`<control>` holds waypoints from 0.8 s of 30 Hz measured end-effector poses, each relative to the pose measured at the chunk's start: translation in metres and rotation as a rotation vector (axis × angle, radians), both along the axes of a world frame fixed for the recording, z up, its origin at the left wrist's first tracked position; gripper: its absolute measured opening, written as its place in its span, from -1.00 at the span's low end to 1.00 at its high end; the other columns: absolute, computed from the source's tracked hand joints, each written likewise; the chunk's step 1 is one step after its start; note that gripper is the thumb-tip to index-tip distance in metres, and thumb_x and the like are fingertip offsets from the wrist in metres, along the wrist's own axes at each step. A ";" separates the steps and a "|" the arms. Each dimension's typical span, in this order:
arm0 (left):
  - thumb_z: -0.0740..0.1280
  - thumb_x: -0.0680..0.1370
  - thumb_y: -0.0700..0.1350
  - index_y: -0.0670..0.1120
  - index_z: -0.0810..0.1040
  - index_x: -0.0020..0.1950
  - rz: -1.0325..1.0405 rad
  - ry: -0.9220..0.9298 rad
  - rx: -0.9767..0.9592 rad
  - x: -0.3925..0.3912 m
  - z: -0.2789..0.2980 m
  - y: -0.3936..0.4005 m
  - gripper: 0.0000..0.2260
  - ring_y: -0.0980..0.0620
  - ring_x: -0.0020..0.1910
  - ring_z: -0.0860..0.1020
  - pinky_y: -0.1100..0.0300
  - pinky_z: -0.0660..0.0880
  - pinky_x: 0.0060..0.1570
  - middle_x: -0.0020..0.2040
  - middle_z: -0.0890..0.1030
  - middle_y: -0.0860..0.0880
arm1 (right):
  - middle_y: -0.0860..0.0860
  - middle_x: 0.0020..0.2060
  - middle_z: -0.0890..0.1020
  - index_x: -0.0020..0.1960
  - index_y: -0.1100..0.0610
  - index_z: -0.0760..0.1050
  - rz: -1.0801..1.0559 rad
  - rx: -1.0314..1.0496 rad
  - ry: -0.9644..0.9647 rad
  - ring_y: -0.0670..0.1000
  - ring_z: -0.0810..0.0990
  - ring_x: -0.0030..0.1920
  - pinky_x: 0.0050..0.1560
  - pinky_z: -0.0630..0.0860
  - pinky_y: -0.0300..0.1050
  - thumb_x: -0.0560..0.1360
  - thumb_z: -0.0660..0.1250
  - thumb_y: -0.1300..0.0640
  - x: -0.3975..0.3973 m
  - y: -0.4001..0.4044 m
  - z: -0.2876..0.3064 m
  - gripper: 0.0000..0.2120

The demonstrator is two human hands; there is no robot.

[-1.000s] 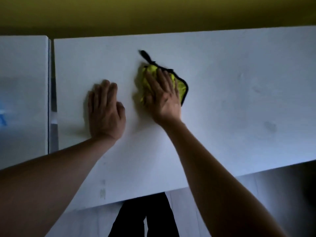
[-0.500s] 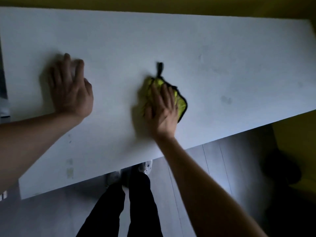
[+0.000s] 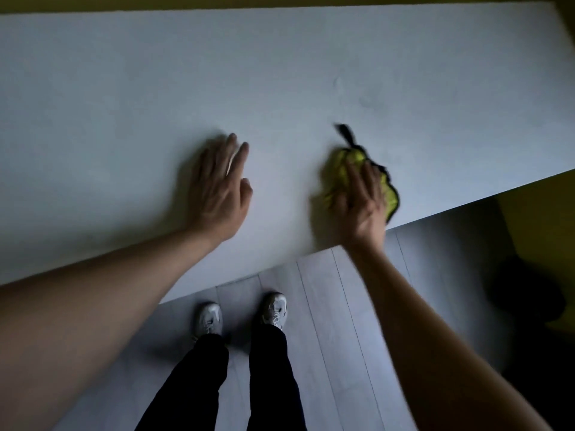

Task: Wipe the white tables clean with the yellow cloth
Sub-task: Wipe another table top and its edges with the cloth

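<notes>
Pale grey plank floor (image 3: pixel 342 321); two white lace-up trainers (image 3: pixel 209 318) below the fingers; black trouser legs (image 3: pixel 267 377); yellow wall (image 3: pixel 280 1) beyond.

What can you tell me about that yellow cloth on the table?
The yellow cloth is bright yellow-green with a dark trim along its edge and a small dark loop sticking out toward the far side. It looks soft and fuzzy and lies bunched up, not spread flat. It sits on the white table close to the near edge, and the right hand presses down on it with fingers fairly straight. The picture is blurred there.
</notes>
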State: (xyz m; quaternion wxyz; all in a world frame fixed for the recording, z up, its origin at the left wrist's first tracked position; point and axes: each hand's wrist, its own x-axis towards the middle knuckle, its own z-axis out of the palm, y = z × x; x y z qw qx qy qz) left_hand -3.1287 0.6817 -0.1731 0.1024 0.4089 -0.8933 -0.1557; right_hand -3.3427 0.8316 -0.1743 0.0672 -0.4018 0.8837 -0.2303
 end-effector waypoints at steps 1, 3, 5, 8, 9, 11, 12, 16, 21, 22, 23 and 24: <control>0.19 0.65 -0.12 -0.15 0.30 0.62 -0.014 -0.022 -0.021 -0.003 -0.003 0.002 -0.48 -0.24 0.62 0.21 -0.14 0.05 0.61 0.65 0.24 -0.18 | 0.16 0.52 0.34 0.50 0.08 0.39 -0.077 -0.003 0.009 0.20 0.23 0.54 0.51 0.20 0.14 0.50 0.22 0.07 -0.022 0.009 0.002 -0.44; 0.13 0.64 -0.09 -0.15 0.31 0.61 -0.022 -0.046 -0.060 -0.005 -0.007 0.002 -0.48 -0.25 0.62 0.21 -0.17 0.03 0.62 0.64 0.26 -0.20 | 0.13 0.53 0.31 0.52 0.06 0.37 -0.237 0.002 0.005 0.15 0.21 0.56 0.53 0.16 0.11 0.52 0.17 0.04 -0.051 0.018 0.003 -0.45; 0.12 0.63 -0.09 -0.16 0.32 0.61 -0.022 -0.054 -0.059 -0.004 -0.006 0.002 -0.48 -0.26 0.62 0.21 -0.17 0.02 0.62 0.63 0.26 -0.20 | 0.08 0.56 0.26 0.54 0.01 0.32 -0.342 0.015 -0.027 0.10 0.14 0.59 0.57 0.05 0.07 0.54 0.12 -0.02 -0.052 0.020 0.002 -0.43; 0.12 0.64 -0.09 -0.15 0.31 0.62 -0.017 -0.060 -0.074 -0.005 -0.003 0.003 -0.48 -0.25 0.62 0.20 -0.18 0.02 0.62 0.64 0.26 -0.20 | 0.14 0.55 0.27 0.53 0.06 0.33 -0.309 0.002 -0.019 0.16 0.15 0.58 0.55 0.08 0.14 0.53 0.17 0.02 -0.027 0.014 0.001 -0.43; 0.11 0.64 -0.09 -0.15 0.32 0.61 -0.018 -0.058 -0.077 -0.006 -0.003 0.004 -0.48 -0.25 0.62 0.21 -0.19 0.03 0.62 0.63 0.27 -0.20 | 0.19 0.53 0.31 0.52 0.11 0.36 -0.254 -0.013 -0.003 0.21 0.19 0.56 0.53 0.12 0.18 0.51 0.22 0.07 -0.014 0.012 0.001 -0.44; 0.10 0.65 -0.09 -0.15 0.33 0.61 -0.008 -0.043 -0.086 -0.006 -0.004 0.005 -0.49 -0.25 0.61 0.22 -0.19 0.05 0.62 0.63 0.28 -0.20 | 0.22 0.51 0.33 0.51 0.14 0.37 -0.113 -0.028 -0.004 0.26 0.20 0.55 0.51 0.15 0.23 0.49 0.26 0.11 0.025 0.007 -0.002 -0.42; 0.10 0.65 -0.09 -0.16 0.34 0.60 -0.004 -0.036 -0.093 -0.006 -0.005 0.005 -0.50 -0.26 0.61 0.23 -0.19 0.05 0.62 0.62 0.29 -0.20 | 0.21 0.52 0.31 0.52 0.12 0.35 -0.037 -0.030 -0.022 0.25 0.17 0.56 0.52 0.15 0.23 0.50 0.25 0.08 0.050 0.003 -0.003 -0.41; 0.06 0.65 -0.08 -0.20 0.34 0.59 0.054 0.012 -0.074 -0.005 -0.007 0.002 -0.49 -0.24 0.62 0.24 -0.13 0.10 0.62 0.62 0.29 -0.21 | 0.11 0.58 0.21 0.58 0.01 0.23 0.257 0.012 -0.019 0.11 0.02 0.61 0.53 0.11 0.21 0.60 0.07 -0.14 0.139 -0.013 -0.003 -0.42; 0.10 0.67 -0.13 -0.23 0.37 0.56 0.077 0.047 -0.100 -0.003 -0.009 0.003 -0.54 -0.25 0.60 0.27 -0.13 0.17 0.59 0.59 0.33 -0.24 | 0.10 0.58 0.21 0.57 0.00 0.25 0.342 -0.012 -0.023 0.09 0.05 0.61 0.57 0.03 0.16 0.57 0.20 -0.06 0.097 -0.002 -0.005 -0.42; 0.10 0.68 -0.13 -0.23 0.37 0.56 0.071 0.042 -0.104 -0.002 -0.010 0.003 -0.54 -0.26 0.60 0.27 -0.12 0.17 0.59 0.59 0.33 -0.24 | 0.12 0.57 0.24 0.56 0.01 0.28 0.276 -0.017 -0.034 0.12 0.09 0.60 0.56 0.06 0.15 0.55 0.25 -0.01 0.075 0.003 -0.005 -0.42; 0.09 0.68 -0.13 -0.23 0.36 0.57 0.070 0.031 -0.102 -0.002 -0.010 0.003 -0.54 -0.25 0.60 0.26 -0.12 0.16 0.59 0.60 0.32 -0.23 | 0.14 0.56 0.26 0.55 0.04 0.31 0.178 -0.019 -0.041 0.16 0.13 0.59 0.54 0.10 0.16 0.54 0.29 0.05 0.047 0.008 -0.005 -0.42; 0.09 0.68 -0.12 -0.23 0.35 0.57 0.072 0.019 -0.097 -0.002 -0.010 0.003 -0.54 -0.24 0.61 0.25 -0.11 0.15 0.60 0.61 0.31 -0.23 | 0.16 0.54 0.28 0.53 0.06 0.34 0.072 -0.021 -0.039 0.20 0.16 0.57 0.52 0.15 0.18 0.53 0.30 0.10 0.017 0.014 -0.004 -0.43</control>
